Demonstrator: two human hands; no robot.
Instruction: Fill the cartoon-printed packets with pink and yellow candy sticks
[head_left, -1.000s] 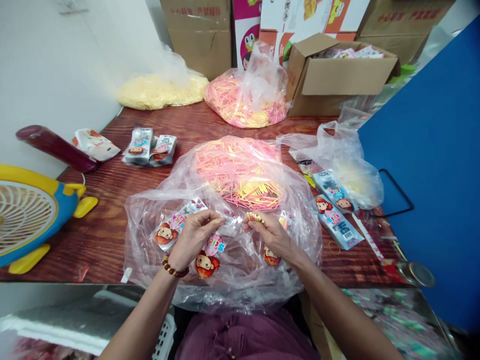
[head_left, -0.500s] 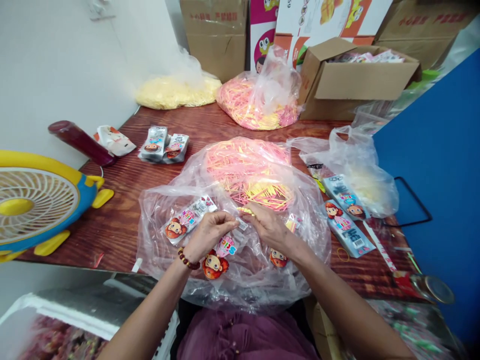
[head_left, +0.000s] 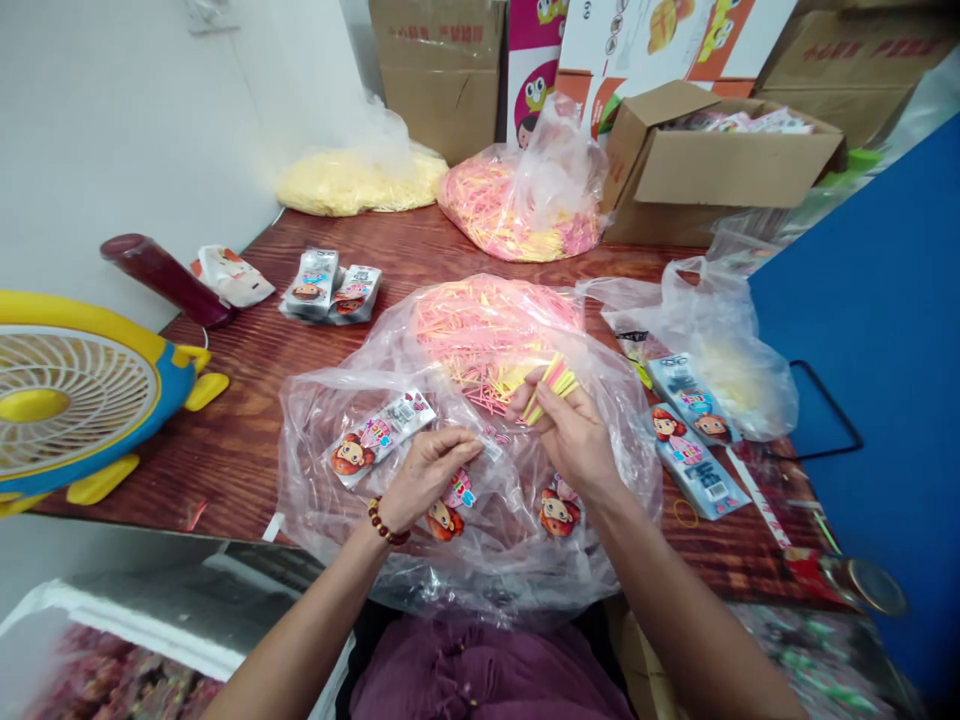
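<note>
My right hand pinches a small bunch of yellow and pink sticks and holds it above the big clear plastic bag spread before me. A heap of pink and yellow sticks lies in that bag's far half. My left hand, with a bead bracelet at the wrist, grips a small clear packet at its mouth. Printed cartoon packets lie on the bag: one left of my left hand, another under it, a third under my right wrist.
A yellow and blue desk fan stands at the left edge. Filled packets lie at back left and at right. Bags of yellow and pink sticks and an open cardboard box sit behind. A blue panel bounds the right.
My right hand has lifted away from my left and to the right, and now holds a fanned bunch of sticks higher up. The left hand has stayed with the small packet.
</note>
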